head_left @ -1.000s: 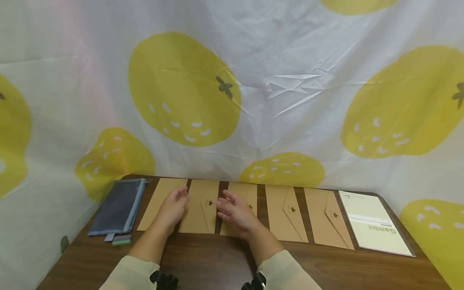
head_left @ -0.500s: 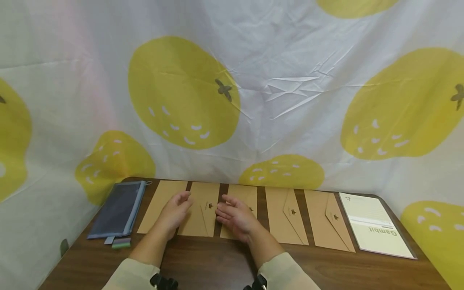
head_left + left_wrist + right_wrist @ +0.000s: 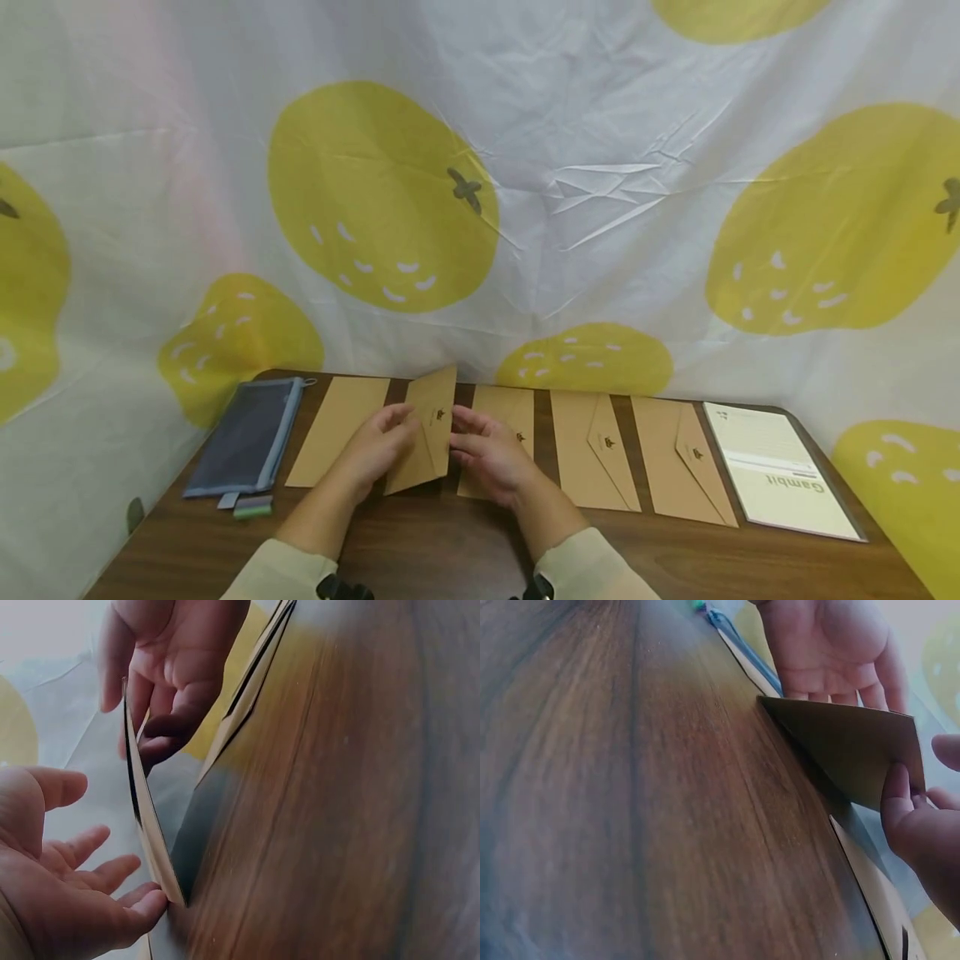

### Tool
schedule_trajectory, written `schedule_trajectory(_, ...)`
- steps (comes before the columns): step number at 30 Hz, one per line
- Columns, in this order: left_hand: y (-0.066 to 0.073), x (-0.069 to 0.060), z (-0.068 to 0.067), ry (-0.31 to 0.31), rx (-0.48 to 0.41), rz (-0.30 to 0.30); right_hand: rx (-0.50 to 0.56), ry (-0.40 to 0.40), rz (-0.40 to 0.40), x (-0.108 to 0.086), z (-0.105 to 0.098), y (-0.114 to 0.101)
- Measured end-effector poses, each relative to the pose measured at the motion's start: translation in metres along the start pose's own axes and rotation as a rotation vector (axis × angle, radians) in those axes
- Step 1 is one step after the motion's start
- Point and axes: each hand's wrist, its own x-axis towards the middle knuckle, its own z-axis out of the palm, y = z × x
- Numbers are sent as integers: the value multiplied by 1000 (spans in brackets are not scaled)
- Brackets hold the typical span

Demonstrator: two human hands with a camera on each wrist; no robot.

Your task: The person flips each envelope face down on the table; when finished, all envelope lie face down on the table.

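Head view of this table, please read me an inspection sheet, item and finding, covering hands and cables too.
Surface: brown wood-grain table; near edge out of frame.
Job's things: one brown envelope tilted up between the hands; four similar brown pieces lie flat.
Clutter: blue pouch at left with a small striped piece near it; "Gambit" pad at right.
Hands: right hand grips the envelope's edge; left hand at the opposite edge, fingers loose.
Cables: nothing seen.
Surroundings: white cloth with yellow prints.
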Motion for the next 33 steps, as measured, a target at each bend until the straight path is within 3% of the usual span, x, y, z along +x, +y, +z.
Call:
schedule_trajectory(8, 9, -6, 9, -32, -19, 33, -61, -18, -9, -3, 8, -4)
schedule_trajectory(19, 14, -7, 12, -50, -151, -15, -68, -62, -12, -8, 26, -10)
schedule_trajectory(33, 18, -11, 13, -101, -208, -30, -111, -103, 31, -10, 23, -6)
